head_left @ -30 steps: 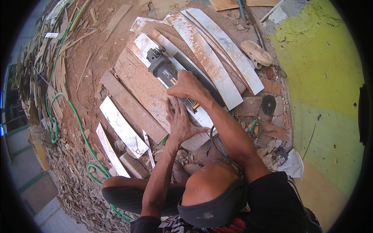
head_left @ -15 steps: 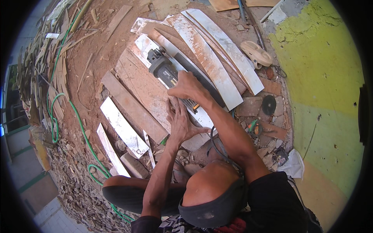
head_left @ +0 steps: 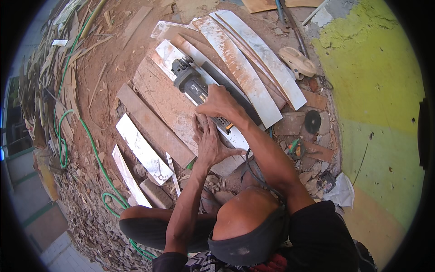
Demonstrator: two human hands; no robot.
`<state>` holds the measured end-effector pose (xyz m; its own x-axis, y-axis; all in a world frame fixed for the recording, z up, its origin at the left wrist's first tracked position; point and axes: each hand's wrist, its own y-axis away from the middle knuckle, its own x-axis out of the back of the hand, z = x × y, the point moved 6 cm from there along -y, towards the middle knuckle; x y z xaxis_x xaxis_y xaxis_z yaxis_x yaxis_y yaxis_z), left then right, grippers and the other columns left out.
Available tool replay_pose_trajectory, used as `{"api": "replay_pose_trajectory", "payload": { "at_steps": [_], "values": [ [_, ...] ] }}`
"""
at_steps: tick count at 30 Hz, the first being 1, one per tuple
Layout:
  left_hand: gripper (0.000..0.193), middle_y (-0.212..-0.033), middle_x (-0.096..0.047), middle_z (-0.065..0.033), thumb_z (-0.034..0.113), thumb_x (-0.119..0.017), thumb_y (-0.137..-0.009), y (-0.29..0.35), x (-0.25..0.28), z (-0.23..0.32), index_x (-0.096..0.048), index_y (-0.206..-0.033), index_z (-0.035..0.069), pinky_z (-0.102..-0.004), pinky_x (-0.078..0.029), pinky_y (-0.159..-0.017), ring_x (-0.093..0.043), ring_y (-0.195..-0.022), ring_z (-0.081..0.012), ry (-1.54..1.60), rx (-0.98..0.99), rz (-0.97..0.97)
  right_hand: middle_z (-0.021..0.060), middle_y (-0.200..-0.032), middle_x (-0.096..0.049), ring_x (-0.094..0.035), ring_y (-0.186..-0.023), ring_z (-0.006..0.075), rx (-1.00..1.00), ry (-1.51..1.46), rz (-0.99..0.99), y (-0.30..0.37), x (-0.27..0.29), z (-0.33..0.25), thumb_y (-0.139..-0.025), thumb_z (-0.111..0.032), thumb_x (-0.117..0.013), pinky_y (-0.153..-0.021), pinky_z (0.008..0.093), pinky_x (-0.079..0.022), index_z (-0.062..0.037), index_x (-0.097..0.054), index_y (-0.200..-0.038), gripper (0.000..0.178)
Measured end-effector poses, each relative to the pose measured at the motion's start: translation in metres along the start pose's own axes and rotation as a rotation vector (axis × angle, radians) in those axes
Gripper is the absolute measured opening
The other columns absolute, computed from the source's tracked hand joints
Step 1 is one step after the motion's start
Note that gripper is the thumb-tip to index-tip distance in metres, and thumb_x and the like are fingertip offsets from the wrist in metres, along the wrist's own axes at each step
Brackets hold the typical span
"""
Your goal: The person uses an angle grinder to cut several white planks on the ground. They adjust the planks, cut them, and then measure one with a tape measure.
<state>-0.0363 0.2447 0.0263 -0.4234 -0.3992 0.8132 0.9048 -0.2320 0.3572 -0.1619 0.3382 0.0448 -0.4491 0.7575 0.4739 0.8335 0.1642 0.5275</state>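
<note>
- the grinder (head_left: 197,88), black and dark grey, lay lengthwise on a white strip (head_left: 234,139), its head pointing up and to the left.
- the right hand (head_left: 219,103) was wrapped over the grinder's body from above, thumb on the left side; the fingers on the far side were hidden, so i could not tell how tightly they pressed.
- the left hand (head_left: 211,144) was spread, its fingers near each other by the white strip's left edge, its thumb stretched wide to the right over the strip's near end; i could not tell whether it pressed down.
- under the white strip was a wide dusty board (head_left: 158,97).
- a dark strip (head_left: 236,97) lay just right of the grinder, with a rust-stained strip (head_left: 242,68) and a long white panel (head_left: 263,59) beyond it.
- a brown plank (head_left: 154,127) and two white pieces (head_left: 144,148) lay to the left.
- a black cord (head_left: 248,164) curved beside the right forearm (head_left: 272,156).
- further right were a beige clog (head_left: 297,62), a black disc (head_left: 312,121) and a yellow-green wall (head_left: 376,90).
- a green hose (head_left: 96,152) ran along the left, partly over rubble (head_left: 86,199).
</note>
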Motion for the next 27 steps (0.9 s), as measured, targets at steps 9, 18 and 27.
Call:
{"api": "replay_pose_trajectory", "payload": {
  "at_steps": [9, 18, 27],
  "values": [
    [0.169, -0.165, -0.006, -0.039, 0.079, -0.09, -0.038, 0.001, 0.001, 0.002, -0.014, -0.156, -0.015, -0.0724, -0.017, -0.116, 0.007, -0.153, -0.0548, -0.001, -0.014, 0.017, 0.0374, -0.096, -0.071, -0.074, -0.092, 0.0453, 0.01, -0.02, 0.004, 0.003, 0.0, 0.001, -0.064, -0.023, -0.072, -0.083, 0.0434, -0.06, 0.0125, -0.07, -0.095, 0.047],
    [0.168, -0.165, -0.007, -0.0374, 0.078, -0.091, -0.038, 0.002, 0.003, 0.003, -0.014, -0.158, -0.012, -0.0759, -0.019, -0.113, 0.008, -0.154, -0.0545, 0.029, -0.032, 0.034, 0.0384, -0.095, -0.07, -0.074, -0.093, 0.0466, 0.02, -0.023, 0.013, 0.006, 0.001, 0.003, -0.063, -0.024, -0.072, -0.083, 0.0438, -0.06, 0.014, -0.069, -0.094, 0.049],
    [0.168, -0.165, -0.008, -0.0373, 0.077, -0.091, -0.038, 0.002, 0.001, 0.001, -0.012, -0.158, -0.01, -0.0744, -0.019, -0.115, 0.006, -0.153, -0.0551, 0.023, -0.036, 0.038, 0.039, -0.098, -0.069, -0.071, -0.099, 0.0495, -0.012, -0.031, 0.0, 0.014, 0.004, 0.0, -0.063, -0.017, -0.071, -0.086, 0.0444, -0.06, 0.0141, -0.07, -0.094, 0.044]
  ]
}}
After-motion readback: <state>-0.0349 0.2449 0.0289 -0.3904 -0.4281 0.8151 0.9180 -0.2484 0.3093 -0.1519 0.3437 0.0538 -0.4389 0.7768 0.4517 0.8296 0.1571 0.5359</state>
